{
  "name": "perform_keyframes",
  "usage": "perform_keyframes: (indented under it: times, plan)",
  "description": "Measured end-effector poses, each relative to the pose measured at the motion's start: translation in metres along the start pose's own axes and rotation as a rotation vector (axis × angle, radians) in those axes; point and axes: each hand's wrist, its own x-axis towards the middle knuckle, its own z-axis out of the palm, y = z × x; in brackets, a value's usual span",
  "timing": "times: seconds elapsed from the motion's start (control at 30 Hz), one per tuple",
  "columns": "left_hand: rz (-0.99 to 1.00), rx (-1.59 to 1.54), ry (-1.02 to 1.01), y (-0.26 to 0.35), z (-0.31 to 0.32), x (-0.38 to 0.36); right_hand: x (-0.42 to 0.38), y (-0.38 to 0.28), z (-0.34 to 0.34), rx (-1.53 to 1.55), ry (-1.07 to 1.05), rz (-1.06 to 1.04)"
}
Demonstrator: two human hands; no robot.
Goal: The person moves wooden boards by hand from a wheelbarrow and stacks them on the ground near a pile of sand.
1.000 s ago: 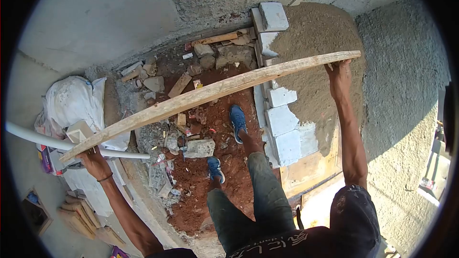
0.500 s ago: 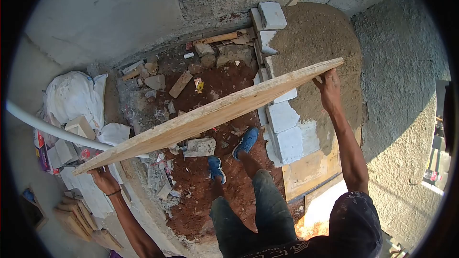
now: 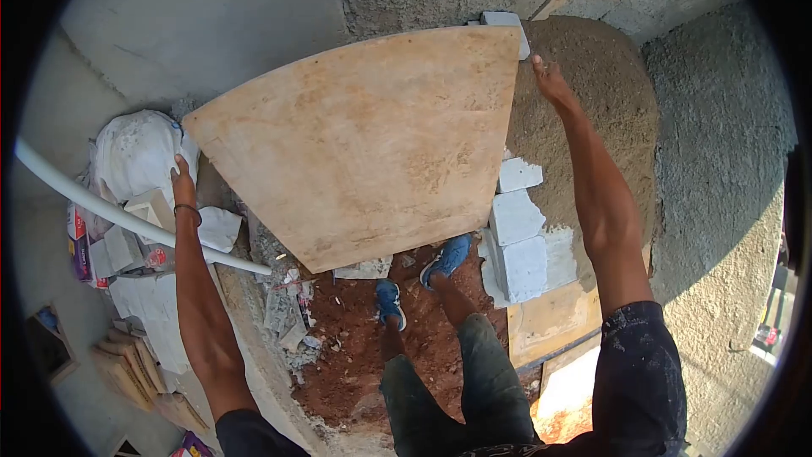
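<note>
A large plywood board [image 3: 364,152] with a stained, flat face fills the middle of the view, tilted away over the ground. My left hand [image 3: 183,182] is just off its left corner, fingers stretched and holding nothing. Near the upper right corner, my right hand [image 3: 554,85] is also apart from the board, its fingers extended. Behind the board's right edge runs a low row of white blocks [image 3: 518,218]. Most of the rubble and soil beyond is hidden by the board.
My blue shoes [image 3: 447,256] stand on red soil [image 3: 359,347]. A pale pipe [image 3: 101,207] crosses on the left, near white sacks [image 3: 139,156] and stacked blocks. Wet brown mortar [image 3: 584,127] lies right of the block row. A grey wall [image 3: 211,25] rises behind.
The board has swung from nearly edge-on to showing its broad face, its far edge moving away from me. Both hands have let go of it and moved up in the view.
</note>
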Motion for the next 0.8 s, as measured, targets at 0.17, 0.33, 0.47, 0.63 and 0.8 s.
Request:
perform_keyframes:
  times: [0.17,0.33,0.47,0.63,0.8]
  plan:
    - [-0.229,-0.191,-0.409,-0.027,-0.003,-0.1,-0.079,-0.036,0.016,-0.478,-0.201,-0.097]
    - [-0.494,-0.256,-0.523,-0.158,-0.051,-0.183,-0.212,0.029,0.022,-0.589,-0.591,-0.084]
    - [-0.721,-0.286,-0.592,-0.253,-0.076,-0.248,-0.317,0.099,0.024,-0.578,-0.883,0.102]
    - [-0.582,-0.261,-0.431,-0.321,-0.049,-0.279,-0.359,0.155,0.065,-0.51,-0.902,0.131]
    - [-0.468,0.01,-0.39,-0.445,0.067,-0.207,-0.295,0.244,0.204,-0.279,-0.494,0.135]
